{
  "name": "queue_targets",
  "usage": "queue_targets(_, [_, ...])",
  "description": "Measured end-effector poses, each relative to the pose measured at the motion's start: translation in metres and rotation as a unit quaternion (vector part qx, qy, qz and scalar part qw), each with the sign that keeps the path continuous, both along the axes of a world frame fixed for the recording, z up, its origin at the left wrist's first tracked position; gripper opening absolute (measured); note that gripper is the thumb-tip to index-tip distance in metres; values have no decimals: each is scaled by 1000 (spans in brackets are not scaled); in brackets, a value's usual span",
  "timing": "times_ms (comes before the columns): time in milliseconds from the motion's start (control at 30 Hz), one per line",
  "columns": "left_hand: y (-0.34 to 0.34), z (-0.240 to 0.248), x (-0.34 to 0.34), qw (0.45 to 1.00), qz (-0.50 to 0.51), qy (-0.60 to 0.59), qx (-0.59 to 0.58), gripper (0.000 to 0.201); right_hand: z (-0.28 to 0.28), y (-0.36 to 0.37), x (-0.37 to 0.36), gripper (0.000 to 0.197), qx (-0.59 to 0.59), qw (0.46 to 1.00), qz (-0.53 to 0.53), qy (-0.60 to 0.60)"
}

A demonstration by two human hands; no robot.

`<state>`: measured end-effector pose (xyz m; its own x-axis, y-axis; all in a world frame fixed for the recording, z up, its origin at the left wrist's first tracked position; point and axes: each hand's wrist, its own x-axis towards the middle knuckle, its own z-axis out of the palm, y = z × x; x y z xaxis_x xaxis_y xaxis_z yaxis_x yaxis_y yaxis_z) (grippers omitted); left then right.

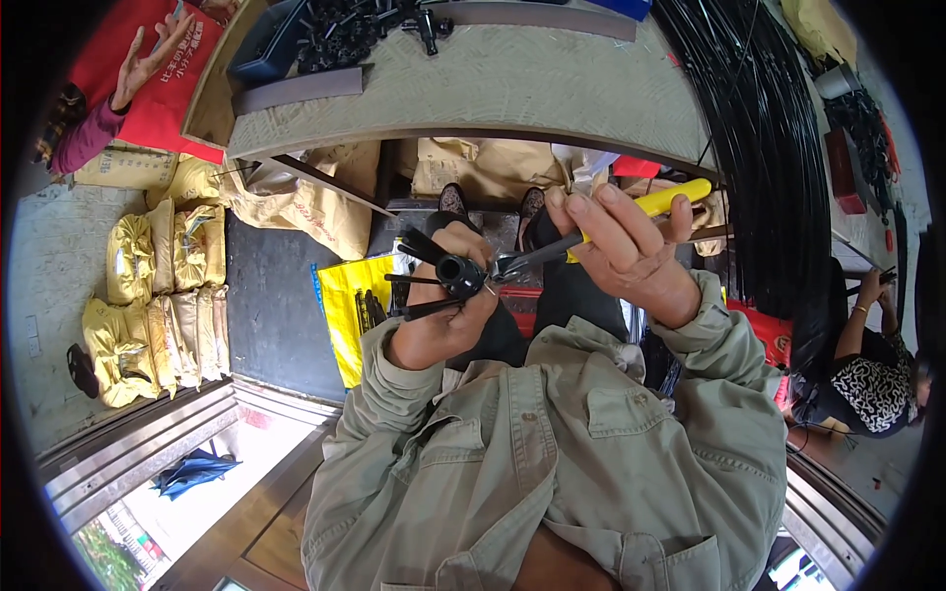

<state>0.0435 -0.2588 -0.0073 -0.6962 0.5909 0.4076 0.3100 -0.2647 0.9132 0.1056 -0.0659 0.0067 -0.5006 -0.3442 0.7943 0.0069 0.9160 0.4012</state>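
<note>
- The left hand (475,315) is curled around a black part (459,277) with a round open socket and several thin prongs.
- The right hand (636,256) grips a yellow-handled tool (678,197); its tip meets or nearly meets the part's right side, between the two hands.
- Beyond the hands, the table (473,94) carries a heap of black parts (340,37), with long black strips (754,148) at its right end.
- Under it, a brown sack (325,219) bears faint red print, too small to read.
- Far left, white printed characters cross a red bag (148,89), near another person's spread hand (148,64).
</note>
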Motion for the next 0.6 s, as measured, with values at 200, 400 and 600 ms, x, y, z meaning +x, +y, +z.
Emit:
queue_targets(200, [-3,-3,-7,995,-6,100,-4,23,-8,0,5,22,-17,999,23,-28])
queue_targets(400, [-1,-2,0,1000,-6,9,18,19,16,9,19,28,-85,974,121,-174])
queue_targets(600, [-7,4,-1,997,-41,49,-47,30,69,19,37,27,-198,847,187,-456])
